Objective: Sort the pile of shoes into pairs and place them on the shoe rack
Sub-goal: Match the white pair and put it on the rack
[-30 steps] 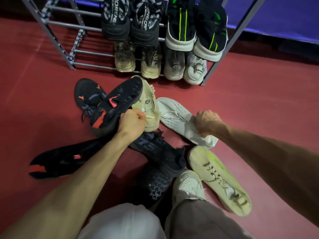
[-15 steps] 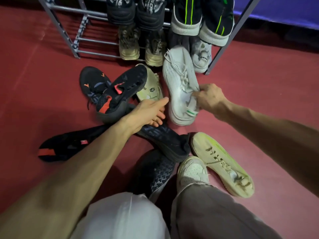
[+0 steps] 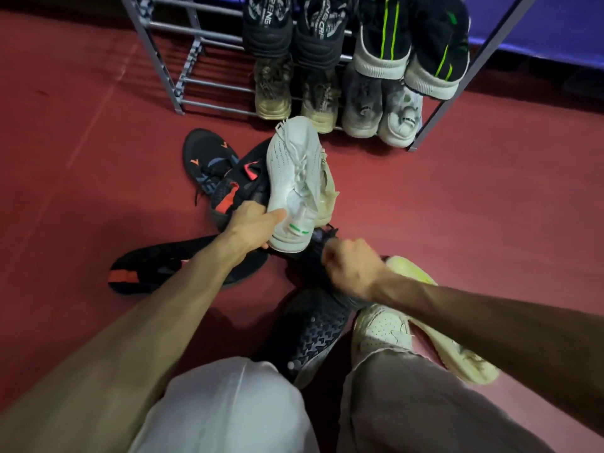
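Note:
My left hand (image 3: 255, 223) grips the heel of a white mesh shoe (image 3: 294, 171), which is held toe-forward above the pile. My right hand (image 3: 349, 269) is curled on the collar of a black shoe (image 3: 312, 256) lying just below the white one. A cream shoe (image 3: 328, 191) lies half hidden behind the white shoe. Black shoes with orange marks (image 3: 209, 158) lie to the left, one sole-up (image 3: 147, 273). The grey metal shoe rack (image 3: 163, 60) stands ahead with shoe pairs on its right half.
On the rack sit a black lettered pair (image 3: 268, 27), a black-and-green pair (image 3: 382, 37), a beige pair (image 3: 273, 89) and a grey-white pair (image 3: 403, 119). A yellowish shoe (image 3: 451, 348) and a dark patterned shoe (image 3: 310, 338) lie by my knees. The rack's left bars are bare.
The white shoe passed from my right hand to my left, which let go of the black-orange shoe. My right hand dropped back onto the black shoe.

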